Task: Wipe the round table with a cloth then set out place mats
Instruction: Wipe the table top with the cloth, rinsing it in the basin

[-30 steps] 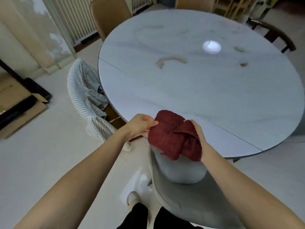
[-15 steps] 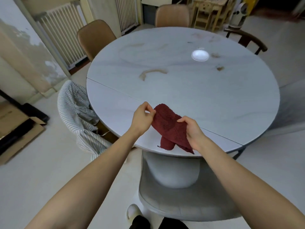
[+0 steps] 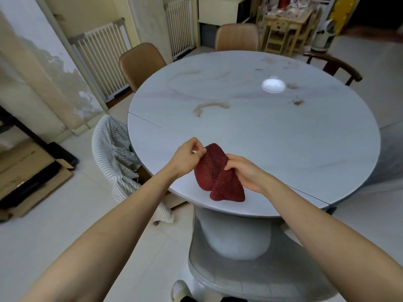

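**Red cloth held over the near edge of the round table**

Both hands hold a dark red cloth [image 3: 218, 174] just above the near edge of the round table [image 3: 283, 138]. The left hand [image 3: 187, 156] pinches the cloth's upper left corner between thumb and curled fingertips. The right hand [image 3: 245, 172] grips the cloth's right side, its fingers curled into the fabric. Between the hands the cloth hangs in two folded lobes, and its lower end lies close to the tabletop; whether it touches cannot be told.

Brown stains mark the pale marbled top: a curved smear [image 3: 210, 106] towards the middle and smaller spots [image 3: 297, 102] nearer the far right edge, beside a bright round reflection [image 3: 273, 85]. A striped garment [image 3: 113, 153] drapes over a chair at the table's left edge. Tan chairs [image 3: 140, 63] stand at the far left edge.
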